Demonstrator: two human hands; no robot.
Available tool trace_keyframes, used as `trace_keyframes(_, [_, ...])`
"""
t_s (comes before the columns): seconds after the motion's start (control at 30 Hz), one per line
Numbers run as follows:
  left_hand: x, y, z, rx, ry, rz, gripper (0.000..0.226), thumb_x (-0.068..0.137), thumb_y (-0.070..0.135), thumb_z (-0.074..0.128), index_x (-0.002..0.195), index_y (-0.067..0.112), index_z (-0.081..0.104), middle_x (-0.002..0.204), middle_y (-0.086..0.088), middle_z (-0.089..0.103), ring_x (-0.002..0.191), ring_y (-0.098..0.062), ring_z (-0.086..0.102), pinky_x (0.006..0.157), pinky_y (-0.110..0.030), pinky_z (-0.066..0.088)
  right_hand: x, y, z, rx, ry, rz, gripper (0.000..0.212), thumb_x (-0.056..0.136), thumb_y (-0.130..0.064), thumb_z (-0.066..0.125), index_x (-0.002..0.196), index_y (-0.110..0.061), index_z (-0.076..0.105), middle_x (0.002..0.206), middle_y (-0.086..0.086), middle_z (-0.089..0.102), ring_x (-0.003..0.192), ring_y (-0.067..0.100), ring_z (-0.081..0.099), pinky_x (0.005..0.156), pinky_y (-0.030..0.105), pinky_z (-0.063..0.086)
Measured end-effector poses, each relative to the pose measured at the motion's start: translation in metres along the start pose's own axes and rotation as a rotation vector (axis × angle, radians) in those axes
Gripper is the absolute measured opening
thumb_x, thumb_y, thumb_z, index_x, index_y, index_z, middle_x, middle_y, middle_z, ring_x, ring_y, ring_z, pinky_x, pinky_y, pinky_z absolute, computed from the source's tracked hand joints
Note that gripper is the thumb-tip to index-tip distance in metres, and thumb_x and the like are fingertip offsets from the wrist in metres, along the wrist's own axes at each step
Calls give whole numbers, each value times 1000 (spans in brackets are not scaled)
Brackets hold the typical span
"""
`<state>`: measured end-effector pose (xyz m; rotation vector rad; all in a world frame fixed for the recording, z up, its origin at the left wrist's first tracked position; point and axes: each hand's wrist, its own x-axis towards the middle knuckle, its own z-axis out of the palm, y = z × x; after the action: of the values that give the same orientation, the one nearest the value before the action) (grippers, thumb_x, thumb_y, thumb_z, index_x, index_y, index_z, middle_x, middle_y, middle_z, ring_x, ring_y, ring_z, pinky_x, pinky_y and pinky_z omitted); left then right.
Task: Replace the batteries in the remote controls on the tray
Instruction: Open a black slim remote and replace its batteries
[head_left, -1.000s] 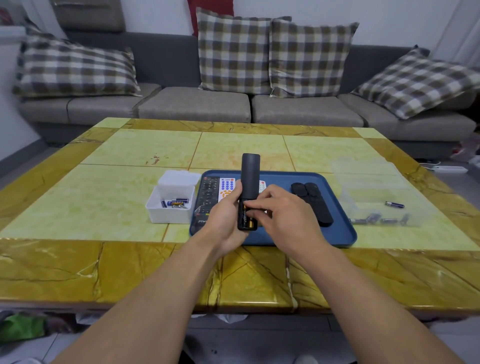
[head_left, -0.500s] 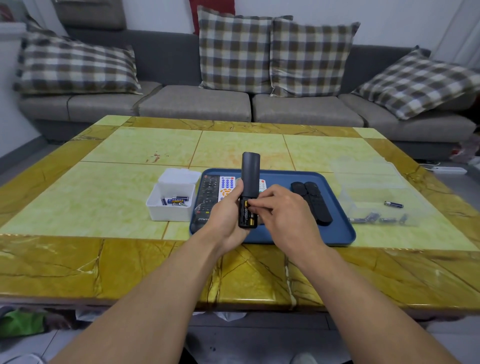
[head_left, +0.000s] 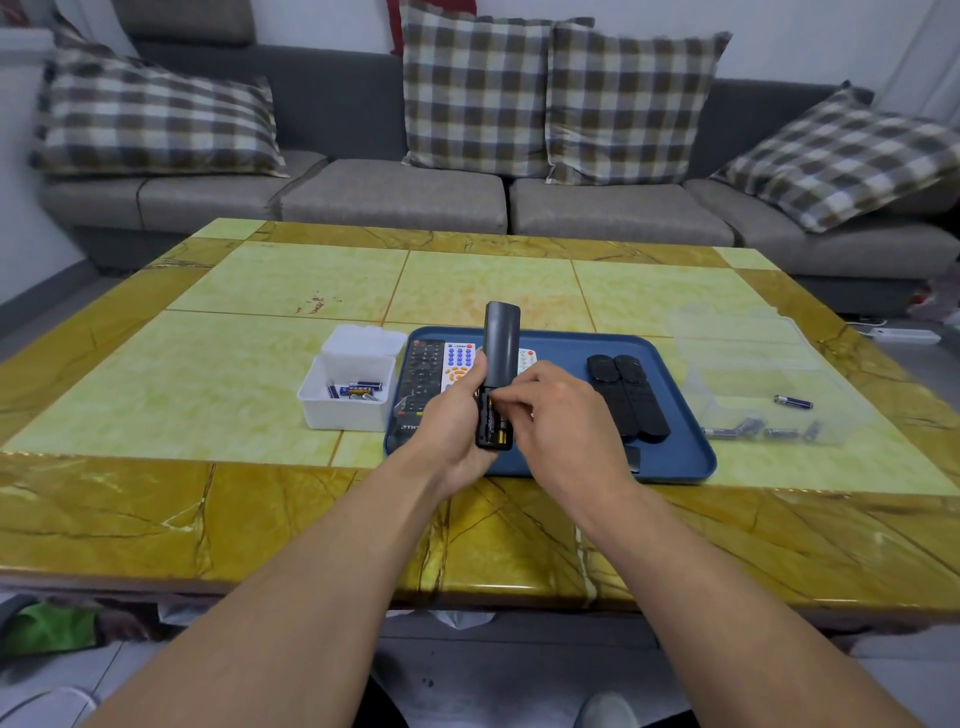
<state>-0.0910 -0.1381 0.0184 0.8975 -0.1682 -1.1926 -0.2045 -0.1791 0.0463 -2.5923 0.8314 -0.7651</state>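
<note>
My left hand (head_left: 453, 420) grips a dark grey remote (head_left: 501, 343) held upright over the blue tray (head_left: 680, 452), back side toward me. Its battery bay is open at the lower end, with gold-coloured batteries (head_left: 497, 428) showing inside. My right hand (head_left: 563, 421) has its fingertips at the upper end of the bay, pinching at a battery. On the tray lie a black remote (head_left: 422, 369), a white remote with blue buttons (head_left: 458, 364), and two black remotes (head_left: 626, 397) side by side. A small dark cover (head_left: 632, 458) lies on the tray near my right wrist.
A white box (head_left: 347, 408) left of the tray holds several blue batteries. A clear box (head_left: 774, 374) on the right holds several loose batteries. The table (head_left: 260, 364) is yellow-green tile with a brown marble border. A grey sofa with plaid cushions stands behind it.
My right fingertips have shifted slightly up along the open bay, uncovering more of the gold batteries. The remote and my left hand stay almost still.
</note>
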Motion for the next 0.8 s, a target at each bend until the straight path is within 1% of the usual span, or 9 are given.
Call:
trace_keyframes(0.1, [-2,-2,1,42,26,-9,51,102,45,50,131,4,63,119,-16,65,104,-26,66,81,-33,56,3,-3,-1,5,-40,54,24,101,-21,53,107,-22,76,99,-1,63,89,19,61,78,36,51])
trace_keyframes(0.17, [-4,-2,3,64,39,-5,49,102,43,52,130,4,63,113,-14,67,100,-25,67,81,-34,55,4,-4,-2,-15,-67,73,26,102,-20,51,105,-22,76,95,3,62,87,21,59,74,35,49])
trace_keyframes(0.2, [-5,-2,4,69,35,1,48,103,42,51,128,4,64,107,-12,70,94,-22,69,78,-32,57,5,-4,-3,-13,-69,80,26,102,-18,50,104,-21,76,94,4,62,86,22,59,73,36,49])
trace_keyframes(0.3, [-7,-1,9,92,12,13,42,105,39,48,120,4,66,81,-5,72,72,-15,71,61,-27,57,7,-3,-6,-2,-74,109,26,102,-15,50,101,-19,76,92,7,63,85,24,60,74,39,50])
trace_keyframes(0.4, [-9,-2,12,139,18,27,36,105,35,49,112,5,67,72,-3,72,64,-13,70,53,-25,55,7,-1,-6,11,-84,132,26,101,-13,50,97,-17,75,91,7,64,85,24,60,76,41,51])
trace_keyframes(0.5, [-11,-2,14,172,31,32,34,105,33,49,111,6,68,74,-3,73,67,-14,70,54,-25,56,6,3,-6,60,-79,158,25,101,-12,52,97,-16,76,92,6,66,85,23,61,76,39,51])
trace_keyframes(0.6, [-14,-4,16,200,37,30,33,106,34,48,107,7,68,69,-2,71,67,-14,68,52,-25,55,6,7,-6,80,-90,170,24,100,-12,52,92,-16,75,88,5,67,83,21,61,73,37,50])
trace_keyframes(0.7, [-16,-5,17,192,39,30,35,106,34,48,115,5,66,70,-2,71,68,-14,68,52,-25,55,7,10,-4,101,-105,183,24,100,-12,53,92,-18,75,87,2,68,83,19,62,70,32,49])
trace_keyframes(0.8, [-15,-5,17,173,40,26,41,107,36,46,120,3,65,81,-6,74,75,-17,72,58,-28,58,6,9,-4,136,-59,174,20,98,-15,57,95,-21,76,92,-2,72,88,16,63,77,35,53])
